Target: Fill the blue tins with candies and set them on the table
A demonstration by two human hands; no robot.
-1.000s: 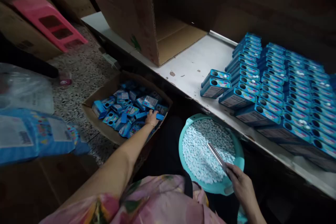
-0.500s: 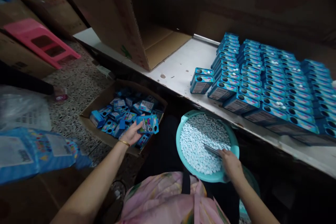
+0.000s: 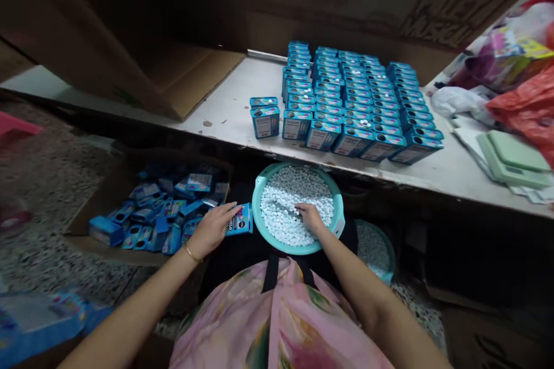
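Observation:
My left hand (image 3: 214, 229) grips a small blue box (image 3: 240, 220) with printed sides, held between the carton and the basin. My right hand (image 3: 310, 218) is over the turquoise basin (image 3: 256, 207), fingers closed on a grey scoop (image 3: 287, 205) that is mostly sunk among small white pellets (image 3: 285, 230). The open carton (image 3: 86, 207) at left holds many similar blue boxes (image 3: 149, 207), lying jumbled. Rows of upright blue boxes (image 3: 352, 138) stand on the white shelf, some with white pellets on their tops.
A large open cardboard box (image 3: 208, 78) stands on the white shelf (image 3: 229, 127). To the right are a pale green scale (image 3: 515, 155) and red plastic bags (image 3: 528, 106). A second turquoise basin (image 3: 385, 251) sits lower right. Blue packaging (image 3: 38, 323) lies at lower left.
The view has swung right, bringing the scale and bags into sight. My left hand has carried the box away from the carton to beside the basin. The scoop has sunk deeper into the pellets.

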